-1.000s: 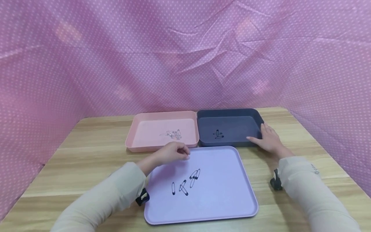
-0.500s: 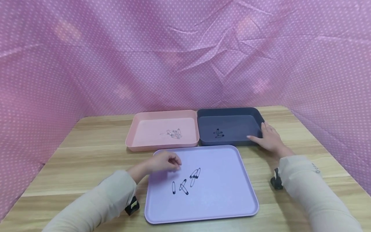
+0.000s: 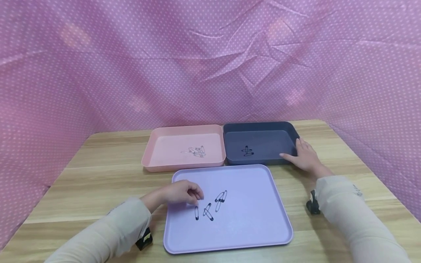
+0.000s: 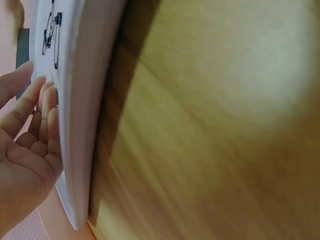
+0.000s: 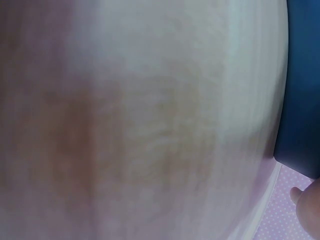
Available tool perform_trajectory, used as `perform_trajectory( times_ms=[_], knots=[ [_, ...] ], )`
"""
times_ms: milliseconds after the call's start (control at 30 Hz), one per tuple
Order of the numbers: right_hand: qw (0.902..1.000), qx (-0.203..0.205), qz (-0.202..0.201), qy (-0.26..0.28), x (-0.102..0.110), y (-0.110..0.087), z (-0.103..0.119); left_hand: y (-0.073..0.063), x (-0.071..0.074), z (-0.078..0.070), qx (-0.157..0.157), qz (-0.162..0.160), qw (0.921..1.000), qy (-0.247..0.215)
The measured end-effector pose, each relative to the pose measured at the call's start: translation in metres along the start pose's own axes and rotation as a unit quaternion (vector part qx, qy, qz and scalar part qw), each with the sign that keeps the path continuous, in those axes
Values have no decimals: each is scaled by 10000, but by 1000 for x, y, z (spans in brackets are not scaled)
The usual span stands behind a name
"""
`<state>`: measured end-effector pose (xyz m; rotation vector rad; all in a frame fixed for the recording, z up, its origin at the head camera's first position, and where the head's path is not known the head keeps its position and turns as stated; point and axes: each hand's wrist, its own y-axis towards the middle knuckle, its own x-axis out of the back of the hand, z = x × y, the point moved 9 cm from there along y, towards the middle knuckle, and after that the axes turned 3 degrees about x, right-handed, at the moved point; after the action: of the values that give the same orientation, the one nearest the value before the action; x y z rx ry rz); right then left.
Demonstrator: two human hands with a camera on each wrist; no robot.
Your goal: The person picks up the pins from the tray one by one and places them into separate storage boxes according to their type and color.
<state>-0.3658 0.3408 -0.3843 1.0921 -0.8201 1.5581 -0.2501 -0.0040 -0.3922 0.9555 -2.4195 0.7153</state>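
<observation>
My left hand [image 3: 184, 191] hovers over the left part of the lilac tray [image 3: 256, 226], its fingers bent. In the left wrist view a gap shows between thumb and forefinger, with nothing seen held. The fingertips are just above a single safety pin [image 3: 196, 213] with a black end. Two crossed safety pins [image 3: 208, 212] and a small cluster of safety pins [image 3: 221, 200] lie to its right. My right hand [image 3: 306, 157] rests on the near right corner of the dark blue tray [image 3: 276, 144], thumb at the front rim, fingers spread along the side.
A pink tray [image 3: 171, 146] stands behind the lilac tray, touching or nearly touching the dark one, with a heap of silver safety pins [image 3: 198, 151]. Several black safety pins [image 3: 247, 151] lie in the dark tray. The wooden table [image 3: 98, 175] is backed by a pink dotted cloth [image 3: 184, 73].
My left hand has come back from beside the pink tray's front edge, moving left and nearer, down to the single safety pin. The right hand has stayed at the dark tray's corner.
</observation>
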Motion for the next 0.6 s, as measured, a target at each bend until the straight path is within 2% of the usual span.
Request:
perform_trajectory(
  times_ms=[333, 600],
  knots=[
    [10000, -4, 44, -37, -1, 0, 1, 0, -7, 3, -257, 236, 9988, 342],
    [10000, -24, 73, 5, 0, -2, 4, 2, -9, -1, -656, 315, 9954, 616]
  ],
)
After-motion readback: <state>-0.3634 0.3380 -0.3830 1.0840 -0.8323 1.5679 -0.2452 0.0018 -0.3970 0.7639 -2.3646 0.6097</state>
